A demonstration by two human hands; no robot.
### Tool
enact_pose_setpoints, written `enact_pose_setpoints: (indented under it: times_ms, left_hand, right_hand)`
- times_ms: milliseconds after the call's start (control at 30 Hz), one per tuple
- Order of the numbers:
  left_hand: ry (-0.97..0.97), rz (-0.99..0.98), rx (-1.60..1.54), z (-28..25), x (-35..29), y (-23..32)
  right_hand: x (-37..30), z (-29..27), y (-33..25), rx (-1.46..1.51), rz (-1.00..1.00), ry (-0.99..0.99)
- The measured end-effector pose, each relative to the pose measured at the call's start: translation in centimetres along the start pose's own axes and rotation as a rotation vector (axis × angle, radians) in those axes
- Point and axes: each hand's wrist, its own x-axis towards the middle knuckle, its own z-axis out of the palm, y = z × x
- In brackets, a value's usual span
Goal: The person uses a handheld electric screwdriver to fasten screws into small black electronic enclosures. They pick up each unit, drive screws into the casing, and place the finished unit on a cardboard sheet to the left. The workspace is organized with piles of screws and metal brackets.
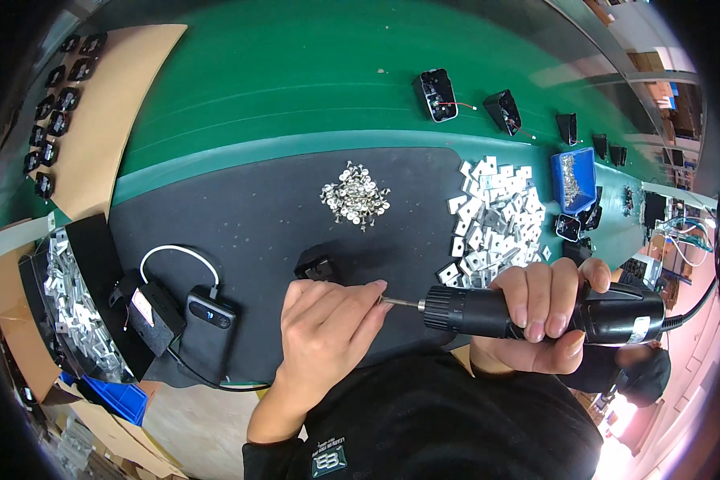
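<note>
My right hand [544, 308] is wrapped round a black electric screwdriver [476, 312], held level with its bit pointing left. At the bit's tip, the thumb and fingers of my left hand [328, 324] are pinched together. Whatever they hold there is too small to make out. Just beyond the left hand lies a small black plastic part [318, 266], partly hidden by the fingers. Farther off on the dark mat [256, 208] is a heap of screws [355, 195]. A pile of silvery square plates with holes [496, 220] lies beyond the screwdriver.
Black housings [438, 96], some with red wires, stand on the green belt [296, 72]. A blue bin [574, 180] of small parts is at right. At left are a power bank [211, 308] with a white cable, a box of metal pieces [80, 312] and cardboard [124, 104] bearing black parts.
</note>
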Motion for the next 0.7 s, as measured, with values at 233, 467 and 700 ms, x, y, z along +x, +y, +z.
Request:
enact_pose_setpoints:
  times_ms: [233, 467, 700]
  left_hand:
    - [0.036, 0.054, -0.316, -0.2, -1.8, -1.0]
    - [0.127, 0.093, -0.465, 0.4, -2.7, -1.2]
    - [0.089, 0.087, -0.449, 0.4, -2.9, -1.9]
  right_hand:
    - [0.7, 1.1, -0.2, 0.176, 0.100, 0.039]
    - [1.3, 1.3, -0.1, 0.246, 0.146, -0.004]
    - [1.5, 1.1, 0.6, 0.244, 0.169, -0.056]
